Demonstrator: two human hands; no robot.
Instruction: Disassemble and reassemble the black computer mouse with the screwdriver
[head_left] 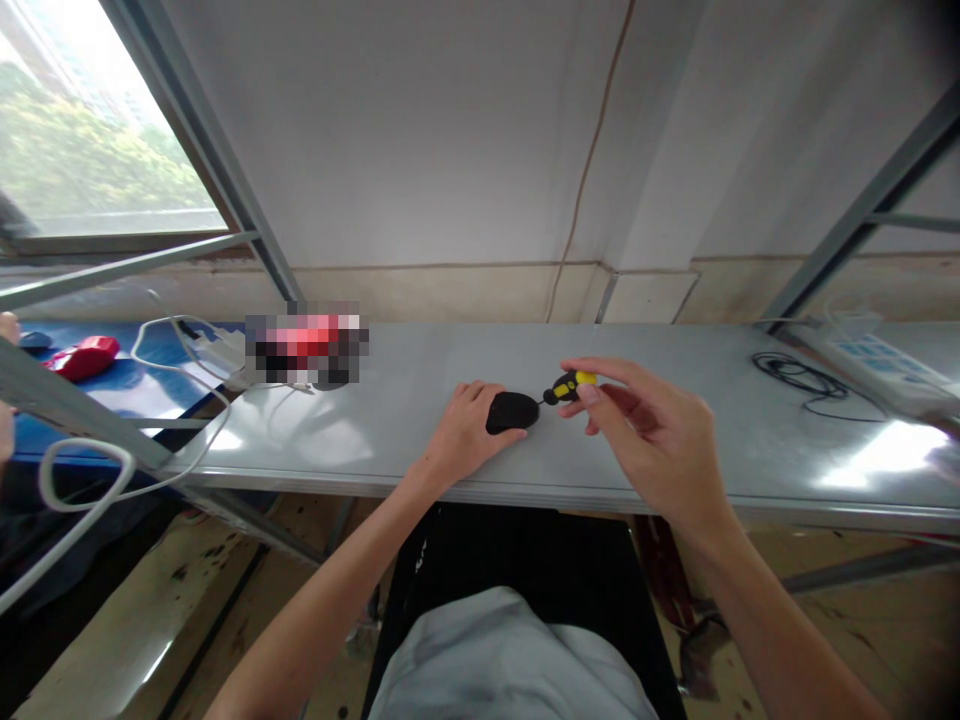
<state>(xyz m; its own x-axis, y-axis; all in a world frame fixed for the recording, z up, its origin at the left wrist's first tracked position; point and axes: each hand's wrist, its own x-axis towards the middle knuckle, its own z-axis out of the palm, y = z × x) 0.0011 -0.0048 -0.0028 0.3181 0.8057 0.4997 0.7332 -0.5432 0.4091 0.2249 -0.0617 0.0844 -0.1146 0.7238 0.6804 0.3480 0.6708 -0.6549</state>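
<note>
A black computer mouse [513,412] rests on the grey bench top, its rounded end toward the right. My left hand [474,428] is closed around its left side, thumb along the near edge. In my right hand [651,432] is a short yellow-and-black screwdriver [564,387], pinched at the handle between thumb and fingers. The screwdriver is held nearly level, with its thin shaft pointing left at the right end of the mouse. Whether the tip touches the mouse, I cannot tell.
A coiled black cable [801,378] and a white power strip [877,365] lie to the right. White cords [187,370] hang at the left near a pixelated patch. Beyond a metal post, a red mouse-shaped object [88,357] sits on a blue surface beside part of another person's hand.
</note>
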